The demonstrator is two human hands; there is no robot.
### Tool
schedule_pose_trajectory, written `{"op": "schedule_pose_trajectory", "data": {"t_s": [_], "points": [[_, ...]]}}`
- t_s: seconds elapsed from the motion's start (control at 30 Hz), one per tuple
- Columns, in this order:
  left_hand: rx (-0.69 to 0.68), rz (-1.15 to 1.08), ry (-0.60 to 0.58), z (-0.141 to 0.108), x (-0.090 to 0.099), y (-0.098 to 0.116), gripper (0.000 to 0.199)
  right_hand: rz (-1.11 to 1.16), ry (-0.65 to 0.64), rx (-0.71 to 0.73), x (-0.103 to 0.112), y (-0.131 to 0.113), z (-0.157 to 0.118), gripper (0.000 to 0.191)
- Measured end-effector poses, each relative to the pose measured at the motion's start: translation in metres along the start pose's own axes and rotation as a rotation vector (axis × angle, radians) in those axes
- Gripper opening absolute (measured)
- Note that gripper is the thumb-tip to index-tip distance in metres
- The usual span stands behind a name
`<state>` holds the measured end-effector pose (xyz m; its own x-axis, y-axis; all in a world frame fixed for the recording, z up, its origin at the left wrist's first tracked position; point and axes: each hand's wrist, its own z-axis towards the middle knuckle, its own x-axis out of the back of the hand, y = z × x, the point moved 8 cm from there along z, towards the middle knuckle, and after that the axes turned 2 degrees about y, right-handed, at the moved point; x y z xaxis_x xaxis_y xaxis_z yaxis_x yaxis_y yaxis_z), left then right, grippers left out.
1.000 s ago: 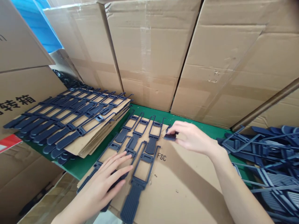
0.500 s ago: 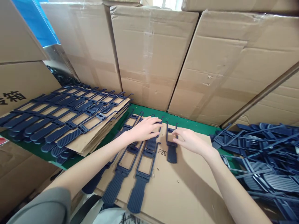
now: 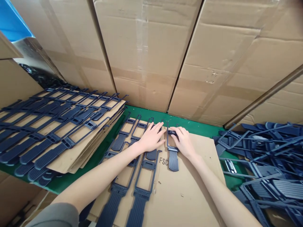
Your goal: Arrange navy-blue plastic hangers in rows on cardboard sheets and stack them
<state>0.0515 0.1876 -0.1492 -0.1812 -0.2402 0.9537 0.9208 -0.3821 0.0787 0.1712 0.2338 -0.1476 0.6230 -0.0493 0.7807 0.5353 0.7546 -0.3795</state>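
Note:
My left hand (image 3: 153,137) lies palm down with its fingers stretched out over one of the dark blue plastic frames with ribbed paddles. It partly covers that frame, whose ribbed paddle (image 3: 151,154) shows below the palm. To its right, my right hand (image 3: 184,142) curls its fingers around the upper part of another dark blue frame (image 3: 173,160), which lies by the printed letters FSC. Both hands rest over a cardboard sheet (image 3: 189,186). Left of the letters, more such frames lie in rows, among them a long one (image 3: 142,189) pointing towards me.
A stack of cardboard sheets (image 3: 94,145) covered with similar frames stands on the left of the green table (image 3: 146,111). Loose frames (image 3: 270,151) are heaped on the right. Large cardboard boxes (image 3: 146,63) wall off the back.
The view has tilted down. My right hand has closed over the upper part of the small frame. My left hand stays spread over the neighbouring frame.

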Motion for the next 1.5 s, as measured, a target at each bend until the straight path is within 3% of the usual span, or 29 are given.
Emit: {"op": "schedule_pose_trajectory", "data": {"t_s": [0.23,0.43,0.77,0.87,1.03,1.23,1.5], "points": [[0.007,-0.021,-0.020,0.002,0.001,0.000,0.041,0.354,0.252,-0.085,0.020,0.008,-0.011,0.039],[-0.007,-0.024,-0.024,0.003,0.002,0.001,0.044,0.413,0.076,-0.014,0.012,-0.002,-0.008,0.029],[-0.014,-0.059,0.000,0.002,0.003,0.000,0.037,0.130,0.208,-0.211,0.019,0.022,-0.017,0.036],[-0.015,-0.065,-0.003,0.002,0.003,0.000,0.039,0.110,0.233,-0.162,0.021,0.016,-0.017,0.034],[-0.018,-0.046,0.001,0.003,0.004,0.001,0.040,0.181,0.112,-0.114,0.012,0.007,-0.013,0.026],[-0.008,-0.063,-0.003,0.003,0.002,0.000,0.048,0.156,0.002,-0.022,0.005,-0.004,-0.012,0.032],[-0.038,-0.049,-0.013,0.004,0.001,0.002,0.048,0.077,-0.008,-0.012,-0.007,-0.007,-0.014,0.041]]}}
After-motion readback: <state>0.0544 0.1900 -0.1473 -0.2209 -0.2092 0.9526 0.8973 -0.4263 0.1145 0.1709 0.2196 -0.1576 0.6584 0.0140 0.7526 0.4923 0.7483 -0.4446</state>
